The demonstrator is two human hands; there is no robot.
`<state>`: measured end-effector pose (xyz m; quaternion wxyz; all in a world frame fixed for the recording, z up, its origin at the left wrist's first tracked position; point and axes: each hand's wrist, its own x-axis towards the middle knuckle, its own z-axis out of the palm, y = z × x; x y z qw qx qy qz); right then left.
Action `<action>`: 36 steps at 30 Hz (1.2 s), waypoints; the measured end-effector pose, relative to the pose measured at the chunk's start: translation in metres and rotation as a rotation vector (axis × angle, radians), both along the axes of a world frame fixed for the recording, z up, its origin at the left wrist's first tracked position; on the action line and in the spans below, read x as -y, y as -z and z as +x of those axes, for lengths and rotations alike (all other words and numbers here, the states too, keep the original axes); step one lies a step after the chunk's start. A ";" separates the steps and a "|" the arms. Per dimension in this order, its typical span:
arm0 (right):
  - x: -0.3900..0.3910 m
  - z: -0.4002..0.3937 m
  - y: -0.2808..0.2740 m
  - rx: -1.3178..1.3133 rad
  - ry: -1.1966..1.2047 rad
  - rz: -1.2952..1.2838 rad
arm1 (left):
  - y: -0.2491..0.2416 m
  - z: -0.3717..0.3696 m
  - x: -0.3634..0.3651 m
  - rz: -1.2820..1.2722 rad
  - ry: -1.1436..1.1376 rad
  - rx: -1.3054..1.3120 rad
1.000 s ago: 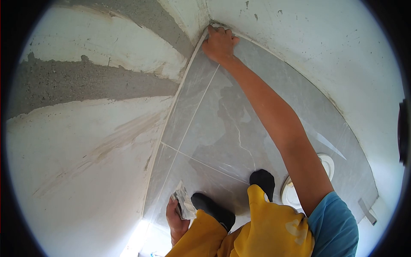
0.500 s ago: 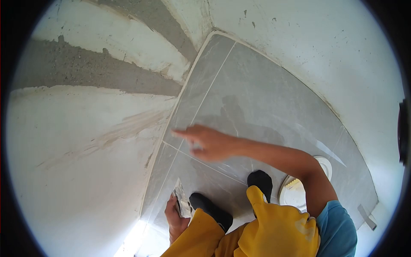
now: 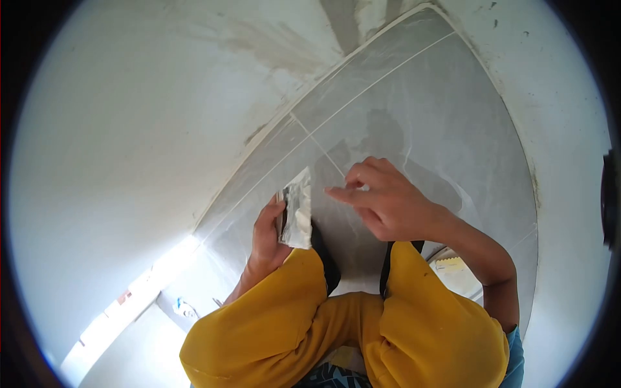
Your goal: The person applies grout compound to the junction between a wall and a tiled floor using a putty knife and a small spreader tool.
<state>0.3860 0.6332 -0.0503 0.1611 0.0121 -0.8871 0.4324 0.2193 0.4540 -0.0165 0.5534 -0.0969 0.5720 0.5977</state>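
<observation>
My left hand (image 3: 266, 236) grips a putty knife by its dark handle, thumb along the near side. White paste covers much of the putty knife's blade (image 3: 298, 210), which stands up in front of my left knee. Just right of the blade is my right hand (image 3: 391, 200), holding nothing. Its index finger stretches towards the blade without touching it, and the other fingers are partly bent. Beneath both hands lies the grey tiled floor (image 3: 446, 110) with pale grout lines and darker patches.
Low white walls (image 3: 149, 129) close in on the left and right, smeared at the left. Beside my right knee is a round white container (image 3: 456, 278) with a yellow toothed piece (image 3: 451, 264). Bright light enters at lower left. My yellow-trousered legs (image 3: 265, 323) are bent in front.
My right hand has drawn back from the floor's left edge towards the putty knife. My left hand has raised the putty knife in front of me. The view has shifted, showing both knees.
</observation>
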 end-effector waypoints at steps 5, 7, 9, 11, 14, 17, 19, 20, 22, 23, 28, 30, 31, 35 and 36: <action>-0.001 -0.001 -0.009 0.078 0.053 -0.478 | 0.004 0.000 0.006 0.032 0.066 -0.063; 0.000 -0.003 -0.006 0.085 0.049 -0.413 | 0.001 -0.003 0.009 0.061 0.087 -0.044; 0.002 -0.005 -0.001 0.091 0.053 -0.353 | 0.000 -0.005 0.011 0.085 0.116 -0.024; 0.002 -0.007 0.003 0.105 0.048 -0.344 | 0.001 -0.005 0.012 0.052 0.125 -0.063; 0.006 -0.011 0.007 0.102 0.038 -0.322 | 0.001 -0.003 0.011 0.032 0.123 -0.107; 0.004 -0.015 0.017 0.053 -0.024 -0.393 | 0.008 -0.004 0.012 -0.004 0.141 -0.156; -0.015 -0.014 0.014 0.112 -0.015 -0.400 | 0.008 -0.005 0.008 -0.006 0.073 -0.148; -0.026 -0.012 0.014 0.152 -0.058 -0.434 | 0.006 -0.008 0.007 0.026 0.060 -0.121; -0.066 -0.014 0.031 0.236 0.200 0.158 | 0.014 -0.018 0.018 0.030 0.068 -0.160; -0.092 -0.016 0.041 0.299 0.353 0.438 | 0.010 -0.013 0.012 -0.010 0.026 -0.166; -0.219 -0.030 0.072 0.658 0.728 0.707 | 0.011 -0.011 0.011 -0.056 -0.003 -0.109; -0.256 -0.036 0.079 0.742 0.793 0.713 | 0.008 -0.008 0.006 -0.084 -0.010 -0.128; -0.272 -0.035 0.081 0.761 0.827 0.767 | 0.008 -0.004 0.008 -0.070 -0.008 -0.139; -0.301 -0.044 0.104 0.810 0.877 0.835 | 0.011 -0.005 0.011 -0.060 -0.020 -0.144; -0.305 -0.046 0.108 0.814 0.875 0.834 | 0.011 -0.005 0.011 -0.072 -0.035 -0.149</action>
